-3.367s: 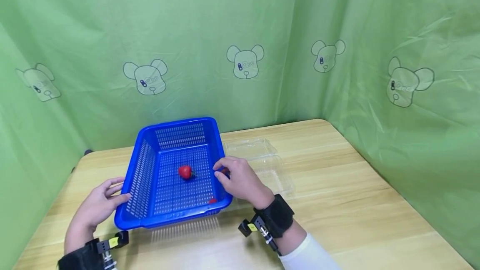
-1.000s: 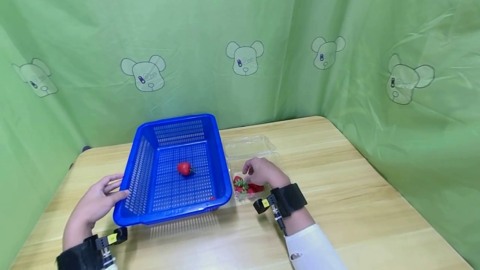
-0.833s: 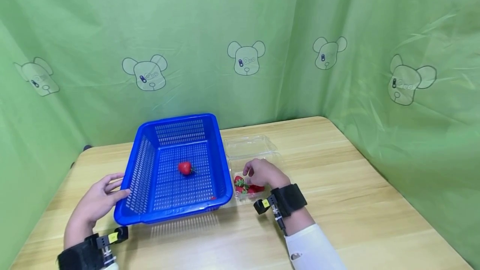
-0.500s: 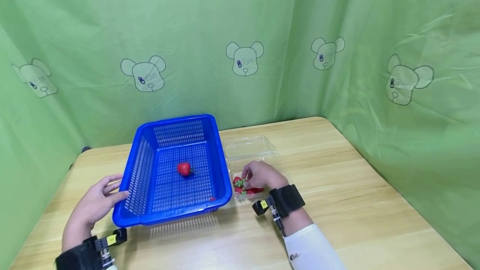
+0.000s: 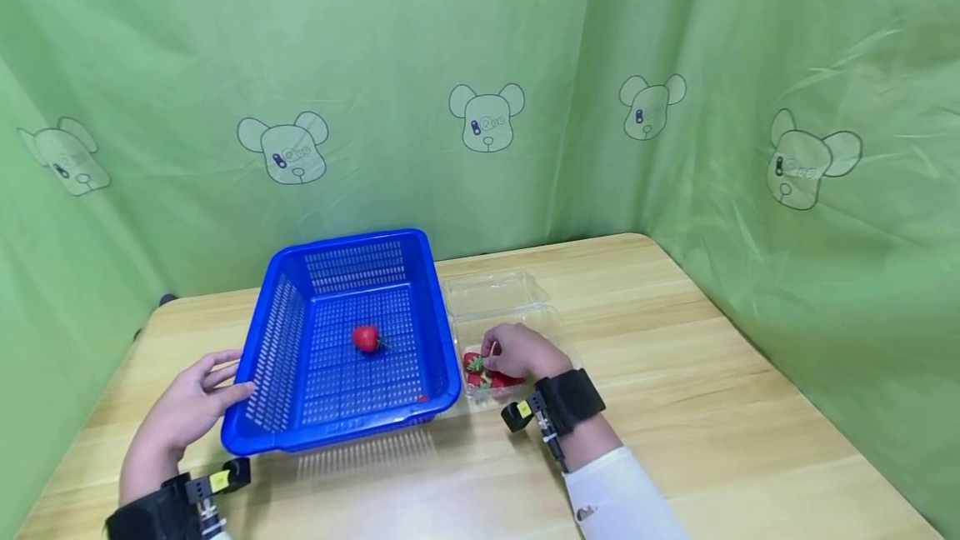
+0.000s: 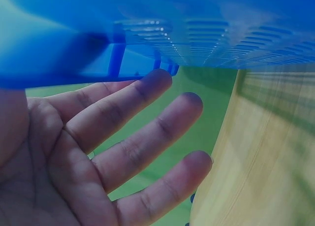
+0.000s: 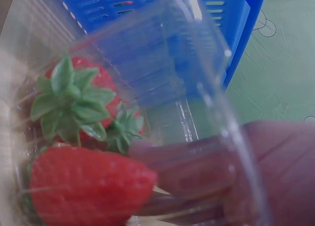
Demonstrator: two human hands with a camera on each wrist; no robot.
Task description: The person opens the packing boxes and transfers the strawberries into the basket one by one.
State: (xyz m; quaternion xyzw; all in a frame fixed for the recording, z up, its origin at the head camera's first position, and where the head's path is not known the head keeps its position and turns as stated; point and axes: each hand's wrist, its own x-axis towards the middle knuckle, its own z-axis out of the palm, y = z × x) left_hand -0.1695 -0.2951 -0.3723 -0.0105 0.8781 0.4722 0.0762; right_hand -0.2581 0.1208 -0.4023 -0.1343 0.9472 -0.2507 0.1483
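Note:
A blue plastic basket [image 5: 341,436] holds a red strawberry [image 5: 365,338] on its slotted floor; more red shows low at its near right corner, mostly hidden by the rim. My left hand [image 5: 191,398] rests at the basket's left side, thumb on the rim. In the left wrist view its other fingers [image 6: 147,142] stretch out loosely beside the wall. My right hand [image 5: 521,350] dips into a clear plastic box [image 5: 543,319], bent fingertips among several strawberries [image 7: 91,184]. One fingertip meets green leaves [image 7: 125,127]; whether it pinches a berry I cannot tell.
The box's clear lid [image 5: 487,292] lies folded back behind it, and the box stands right against the basket's right side. A green curtain [image 5: 562,182] borders the wooden table [image 5: 637,357] at the back and sides.
My right hand has gone from the basket's right rim into the clear box, where strawberries now show. In the last half second its fingertips sink closer onto them. My left hand stays put.

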